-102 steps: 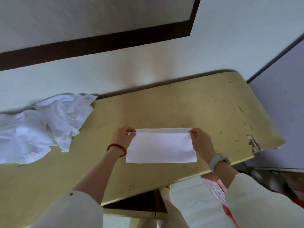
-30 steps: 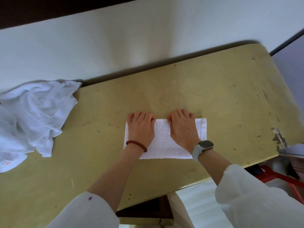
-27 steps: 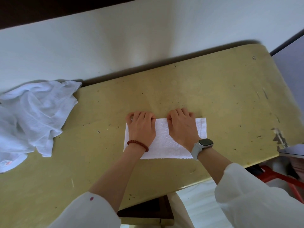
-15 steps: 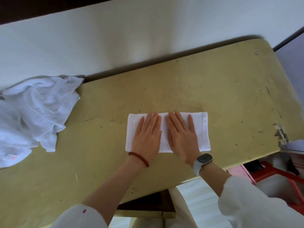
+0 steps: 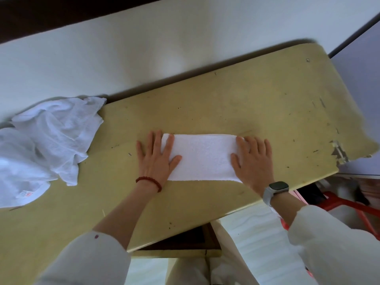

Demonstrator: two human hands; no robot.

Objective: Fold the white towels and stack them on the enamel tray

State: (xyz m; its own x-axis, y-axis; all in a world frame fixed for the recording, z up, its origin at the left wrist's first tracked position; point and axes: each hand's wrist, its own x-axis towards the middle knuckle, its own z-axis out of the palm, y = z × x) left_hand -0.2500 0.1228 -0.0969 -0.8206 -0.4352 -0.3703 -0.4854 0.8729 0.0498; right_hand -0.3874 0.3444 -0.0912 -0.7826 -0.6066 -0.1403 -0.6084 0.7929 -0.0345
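Note:
A folded white towel lies flat as a long strip on the yellow table. My left hand presses flat on its left end, fingers straight, partly over the table. My right hand presses flat on its right end, fingers spread. A heap of crumpled white towels sits at the table's far left. No enamel tray is in view.
The table stands against a white wall. Its right front corner is chipped. A red stool frame stands below to the right. My legs in pale clothes show under the table's front edge.
My hands have slid apart from the towel's middle to its two ends, smoothing it flat. Earlier I held the towel up by its top corners and laid it down.

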